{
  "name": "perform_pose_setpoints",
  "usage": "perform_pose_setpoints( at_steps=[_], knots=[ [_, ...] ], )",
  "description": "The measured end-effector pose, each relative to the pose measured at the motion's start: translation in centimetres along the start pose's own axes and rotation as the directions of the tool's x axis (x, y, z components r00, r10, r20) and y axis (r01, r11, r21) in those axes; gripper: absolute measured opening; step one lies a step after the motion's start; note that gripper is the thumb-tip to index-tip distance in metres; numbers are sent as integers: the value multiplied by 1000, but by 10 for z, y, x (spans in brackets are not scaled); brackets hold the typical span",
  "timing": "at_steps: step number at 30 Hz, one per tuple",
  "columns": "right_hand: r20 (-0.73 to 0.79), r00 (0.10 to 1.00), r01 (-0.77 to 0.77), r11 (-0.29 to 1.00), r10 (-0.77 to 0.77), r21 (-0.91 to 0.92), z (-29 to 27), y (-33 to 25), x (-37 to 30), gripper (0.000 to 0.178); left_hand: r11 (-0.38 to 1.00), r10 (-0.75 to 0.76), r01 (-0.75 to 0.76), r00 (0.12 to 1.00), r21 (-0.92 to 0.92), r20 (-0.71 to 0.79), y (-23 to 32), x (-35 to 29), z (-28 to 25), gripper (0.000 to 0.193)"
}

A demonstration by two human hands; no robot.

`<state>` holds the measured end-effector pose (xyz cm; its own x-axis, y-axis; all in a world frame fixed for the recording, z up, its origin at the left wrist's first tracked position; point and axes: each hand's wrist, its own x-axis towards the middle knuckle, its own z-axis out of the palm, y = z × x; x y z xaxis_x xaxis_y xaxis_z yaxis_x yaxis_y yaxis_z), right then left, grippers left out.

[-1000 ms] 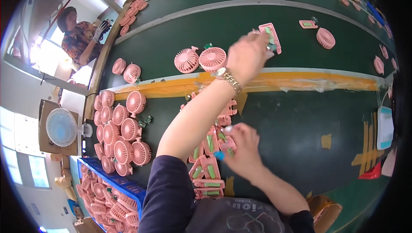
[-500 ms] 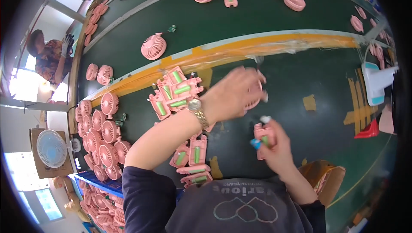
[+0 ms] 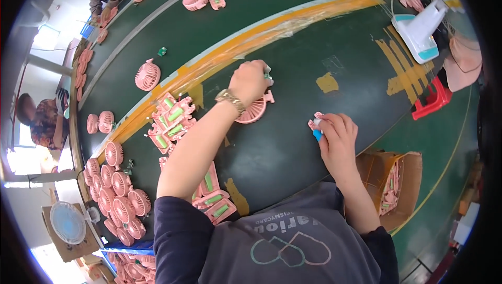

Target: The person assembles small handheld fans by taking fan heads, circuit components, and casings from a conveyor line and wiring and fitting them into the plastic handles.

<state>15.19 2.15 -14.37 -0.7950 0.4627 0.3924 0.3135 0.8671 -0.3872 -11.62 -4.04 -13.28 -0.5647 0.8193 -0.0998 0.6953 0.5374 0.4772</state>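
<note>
My left hand, with a gold watch on the wrist, is closed at the small green circuit board of a pink fan. The round pink fan head lies on the dark table just below that hand, partly covered by the wrist. To the right, my right hand pinches a pink plastic casing. Most of the casing is hidden by the fingers, and one finger wears a blue cover. Left of my left forearm lie several pink casings with green batteries, partly stacked.
Many pink fan heads crowd the left side. A conveyor with fans and casings runs beyond the taped edge. At right are a white-teal device, a red stool and a cardboard box. Other people sit at far left.
The view has swung to the right. My left hand has shifted from over the fan head to its circuit board. My right hand still holds the pink casing, now more hidden by the fingers.
</note>
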Motion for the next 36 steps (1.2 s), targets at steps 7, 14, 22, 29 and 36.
perform_pose_setpoints(
  at_steps=[7, 14, 22, 29, 36],
  knots=[
    [6, 992, -125, 947, 129, 295, 4, 12, -14, 34, 823, 123, -94, 992, -561, 14, 8, -40, -29, 38],
    [422, 854, -470, 103, 303, 877, -27, -4, 4, 26, 752, 220, -153, 975, -641, 25, 28, -96, -46, 35],
    [333, 937, -351, 306, 111, 885, -21, -26, 6, 22, 405, 50, -54, 998, -913, -37, 32, -134, -35, 29],
    [488, 869, -488, -17, 87, 873, -13, -29, -7, 30, 207, 100, -33, 995, -978, -12, 45, -130, -29, 36],
    [472, 882, -458, -209, 20, 864, -11, -41, -3, 20, 312, 76, 9, 997, -950, 34, 48, -146, -34, 41]
  ],
)
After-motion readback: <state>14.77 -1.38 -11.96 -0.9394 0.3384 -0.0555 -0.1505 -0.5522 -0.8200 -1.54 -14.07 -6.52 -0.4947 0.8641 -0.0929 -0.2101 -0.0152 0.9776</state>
